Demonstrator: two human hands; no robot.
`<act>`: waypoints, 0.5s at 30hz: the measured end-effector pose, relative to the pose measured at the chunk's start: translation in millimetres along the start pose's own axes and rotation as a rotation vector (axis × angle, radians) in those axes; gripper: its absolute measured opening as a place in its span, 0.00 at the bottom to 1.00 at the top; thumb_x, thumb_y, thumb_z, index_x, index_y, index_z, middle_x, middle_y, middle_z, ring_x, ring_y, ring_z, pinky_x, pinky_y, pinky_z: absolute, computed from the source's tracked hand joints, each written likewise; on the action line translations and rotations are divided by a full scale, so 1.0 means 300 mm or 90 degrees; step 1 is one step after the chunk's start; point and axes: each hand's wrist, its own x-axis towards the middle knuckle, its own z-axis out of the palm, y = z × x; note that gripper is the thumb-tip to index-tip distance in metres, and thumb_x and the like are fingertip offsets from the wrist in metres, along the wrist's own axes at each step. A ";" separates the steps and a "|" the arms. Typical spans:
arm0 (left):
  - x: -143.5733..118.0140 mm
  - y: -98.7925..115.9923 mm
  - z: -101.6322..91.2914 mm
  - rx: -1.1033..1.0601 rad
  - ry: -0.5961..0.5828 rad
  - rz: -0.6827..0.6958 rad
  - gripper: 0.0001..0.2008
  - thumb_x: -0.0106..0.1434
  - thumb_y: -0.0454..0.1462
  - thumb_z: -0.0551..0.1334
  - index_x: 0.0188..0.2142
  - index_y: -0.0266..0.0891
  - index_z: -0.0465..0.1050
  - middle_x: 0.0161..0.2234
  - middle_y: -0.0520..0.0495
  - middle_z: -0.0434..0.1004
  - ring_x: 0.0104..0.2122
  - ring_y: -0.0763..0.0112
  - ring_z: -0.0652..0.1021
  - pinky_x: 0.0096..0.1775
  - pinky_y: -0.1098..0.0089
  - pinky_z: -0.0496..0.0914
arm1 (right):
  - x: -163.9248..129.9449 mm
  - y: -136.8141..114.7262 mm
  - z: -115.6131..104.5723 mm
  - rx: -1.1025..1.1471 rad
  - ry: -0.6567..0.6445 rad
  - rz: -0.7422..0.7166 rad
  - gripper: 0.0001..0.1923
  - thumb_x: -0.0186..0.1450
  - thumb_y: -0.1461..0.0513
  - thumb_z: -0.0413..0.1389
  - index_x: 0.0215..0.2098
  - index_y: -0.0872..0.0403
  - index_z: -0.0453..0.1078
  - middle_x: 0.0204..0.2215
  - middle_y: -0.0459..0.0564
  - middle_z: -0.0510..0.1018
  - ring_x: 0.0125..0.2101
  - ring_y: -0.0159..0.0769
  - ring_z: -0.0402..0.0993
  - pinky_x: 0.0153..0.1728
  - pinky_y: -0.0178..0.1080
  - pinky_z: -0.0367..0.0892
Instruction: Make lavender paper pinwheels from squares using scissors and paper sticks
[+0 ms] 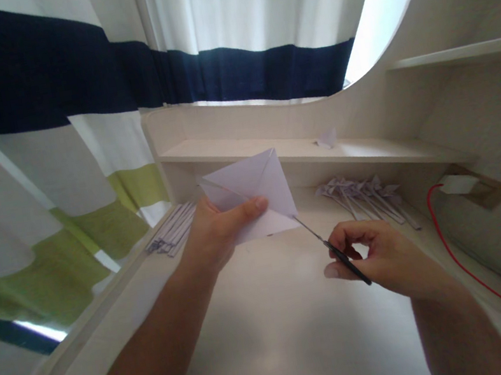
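My left hand (219,228) holds a white square of paper (255,186) with diagonal creases, thumb pressed on its lower part, lifted above the desk. My right hand (383,254) grips a pair of black-handled scissors (334,251). The thin blades point up and left and meet the paper's lower right corner. Whether the blades are apart is too small to tell.
A pale wooden desk (275,325) has a low shelf (302,152) at the back with one small folded paper piece (328,137). Several paper pinwheels on sticks (363,193) lie at right, paper strips (173,227) at left. A red cable (480,282) runs along the right wall. Striped curtain (49,119) behind.
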 end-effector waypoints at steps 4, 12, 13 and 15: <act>-0.002 0.004 0.001 -0.003 0.006 -0.015 0.15 0.51 0.37 0.74 0.39 0.35 0.79 0.34 0.45 0.83 0.29 0.66 0.81 0.30 0.71 0.76 | -0.002 0.001 0.001 0.005 0.000 -0.003 0.20 0.53 0.49 0.69 0.24 0.54 0.70 0.22 0.44 0.71 0.25 0.32 0.63 0.28 0.37 0.60; -0.001 0.001 -0.001 -0.014 -0.005 -0.013 0.16 0.51 0.37 0.73 0.39 0.35 0.79 0.35 0.45 0.83 0.30 0.66 0.81 0.31 0.71 0.76 | -0.001 -0.006 0.001 0.023 -0.002 0.015 0.19 0.52 0.50 0.69 0.24 0.54 0.70 0.20 0.44 0.70 0.24 0.31 0.62 0.26 0.36 0.59; 0.000 -0.001 -0.001 -0.018 -0.002 -0.009 0.16 0.51 0.36 0.73 0.39 0.35 0.79 0.35 0.45 0.83 0.30 0.66 0.81 0.31 0.71 0.76 | -0.001 -0.005 0.001 0.027 -0.001 0.015 0.19 0.52 0.50 0.70 0.23 0.54 0.70 0.20 0.44 0.70 0.24 0.31 0.62 0.26 0.36 0.58; 0.000 -0.002 -0.001 -0.027 -0.001 -0.004 0.16 0.50 0.36 0.73 0.39 0.35 0.79 0.35 0.45 0.83 0.30 0.66 0.81 0.32 0.71 0.76 | -0.003 -0.005 0.001 0.035 -0.001 0.013 0.19 0.52 0.50 0.70 0.23 0.54 0.70 0.20 0.44 0.70 0.24 0.30 0.61 0.25 0.36 0.58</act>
